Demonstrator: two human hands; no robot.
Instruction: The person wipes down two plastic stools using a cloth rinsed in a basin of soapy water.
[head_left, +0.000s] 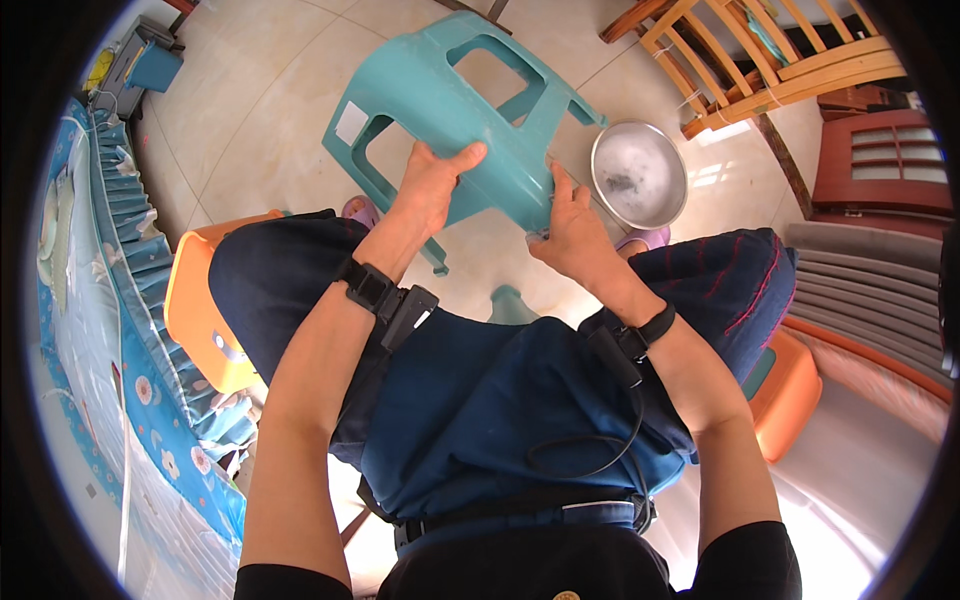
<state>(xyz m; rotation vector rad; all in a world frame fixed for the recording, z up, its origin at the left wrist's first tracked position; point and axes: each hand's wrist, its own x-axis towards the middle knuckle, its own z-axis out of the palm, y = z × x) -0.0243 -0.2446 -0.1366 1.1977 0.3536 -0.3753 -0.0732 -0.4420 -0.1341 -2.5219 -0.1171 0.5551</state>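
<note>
A teal plastic stool lies tipped over in front of me, its legs spread and its side openings showing. My left hand grips the stool at the edge of one opening, thumb on the outer face. At the near lower leg, my right hand holds the stool's edge; something wet or whitish, too small to name, shows at its fingertips. Right of the stool, a round metal basin of sudsy water stands on the floor, with something dark in the foam.
Tiled floor lies around the stool. A wooden slatted frame is at the upper right, a patterned blue bed cover at the left. Orange plastic pieces flank my knees. A blue bin stands at the upper left.
</note>
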